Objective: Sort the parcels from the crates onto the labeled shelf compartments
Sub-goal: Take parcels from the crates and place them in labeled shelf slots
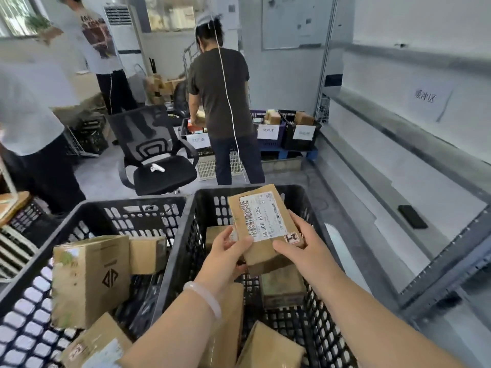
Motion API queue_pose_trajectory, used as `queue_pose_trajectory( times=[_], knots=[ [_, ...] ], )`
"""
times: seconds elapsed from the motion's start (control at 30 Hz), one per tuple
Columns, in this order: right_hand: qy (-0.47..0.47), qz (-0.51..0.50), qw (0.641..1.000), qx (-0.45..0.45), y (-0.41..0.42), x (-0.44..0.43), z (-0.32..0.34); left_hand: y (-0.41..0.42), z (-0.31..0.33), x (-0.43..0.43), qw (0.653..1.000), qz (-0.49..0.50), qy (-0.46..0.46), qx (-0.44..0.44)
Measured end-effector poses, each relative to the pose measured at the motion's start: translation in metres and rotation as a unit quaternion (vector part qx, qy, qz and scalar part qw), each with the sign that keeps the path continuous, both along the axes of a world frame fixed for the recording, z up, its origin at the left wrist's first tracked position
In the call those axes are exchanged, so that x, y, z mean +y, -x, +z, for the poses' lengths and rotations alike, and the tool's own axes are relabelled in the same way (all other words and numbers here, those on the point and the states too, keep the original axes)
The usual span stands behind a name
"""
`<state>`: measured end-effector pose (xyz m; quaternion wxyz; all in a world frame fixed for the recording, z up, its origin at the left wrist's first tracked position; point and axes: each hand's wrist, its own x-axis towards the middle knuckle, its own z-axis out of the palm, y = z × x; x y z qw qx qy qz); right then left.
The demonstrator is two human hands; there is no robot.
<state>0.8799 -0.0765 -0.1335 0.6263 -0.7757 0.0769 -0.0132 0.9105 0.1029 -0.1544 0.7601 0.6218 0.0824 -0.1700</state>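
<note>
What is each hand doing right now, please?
Left hand: holds the labeled parcel, left edge.
Right hand: holds the same parcel, right side.

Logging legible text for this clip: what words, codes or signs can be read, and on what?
"J4-J06 J4-J06": white label on the parcel held by left hand and right hand; its fine print and barcodes are too small.
"缓冲区", first character uncertain: paper sign on the shelf.
Far crate signs: too blurred.
Box in the left crate: a logo, small print unreadable.

Grey shelf [398, 168], flat black object [412, 217] on it
</note>
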Motion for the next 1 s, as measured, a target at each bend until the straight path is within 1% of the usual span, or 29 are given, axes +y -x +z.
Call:
queue_pose_trajectory(
  times=[0.1,0.2,0.27,0.33,0.4,0.47,0.5,0.57,0.63,0.7,0.77,0.8,0.83,0.87,0.93,1.0],
  knots=[
    [-0.011,0.000,1.000,0.023,0.007,-0.004,0.006,0.009,0.001,0.001,0.996,-0.052,0.049,0.050],
    [-0.040,-0.018,0.998,0.049,0.010,-0.006,-0.001,0.016,0.001,-0.002,0.994,-0.035,0.089,0.044],
    [-0.090,-0.031,0.991,0.097,0.010,-0.005,-0.011,0.020,0.001,-0.007,0.993,-0.003,0.111,0.029],
    [-0.161,-0.015,0.977,0.140,0.010,-0.002,-0.021,0.023,-0.001,-0.011,0.990,0.011,0.140,0.023],
    [-0.218,0.016,0.965,0.143,0.011,0.002,-0.027,0.026,-0.002,-0.014,0.989,-0.003,0.143,0.021],
    [-0.220,0.005,0.967,0.129,0.014,0.002,-0.029,0.029,-0.003,-0.018,0.992,-0.022,0.124,0.020],
    [-0.206,-0.008,0.971,0.123,0.014,-0.001,-0.028,0.029,-0.004,-0.017,0.994,-0.020,0.104,0.022],
    [-0.157,-0.026,0.980,0.120,0.015,-0.009,-0.023,0.028,-0.004,-0.010,0.998,0.019,0.056,0.016],
    [-0.105,-0.016,0.987,0.120,0.019,-0.017,-0.014,0.023,-0.001,0.006,0.998,0.060,-0.017,-0.008],
    [-0.068,0.013,0.992,0.106,0.022,-0.023,-0.007,0.016,0.005,0.022,0.989,0.070,-0.120,-0.051],
    [-0.029,0.041,0.994,0.093,0.027,-0.026,0.001,0.011,0.013,0.033,0.969,0.020,-0.217,-0.115],
    [-0.007,0.053,0.995,0.090,0.029,-0.026,0.003,0.011,0.018,0.036,0.955,-0.023,-0.255,-0.148],
    [0.012,0.062,0.994,0.089,0.030,-0.027,0.006,0.010,0.021,0.039,0.944,-0.081,-0.279,-0.158],
    [0.022,0.073,0.993,0.091,0.031,-0.026,0.008,0.010,0.024,0.040,0.936,-0.137,-0.288,-0.151],
    [0.020,0.088,0.992,0.090,0.032,-0.024,0.010,0.009,0.022,0.044,0.930,-0.221,-0.274,-0.102],
    [0.008,0.100,0.991,0.084,0.034,-0.023,0.015,0.013,0.019,0.048,0.937,-0.267,-0.216,-0.058]
  ],
)
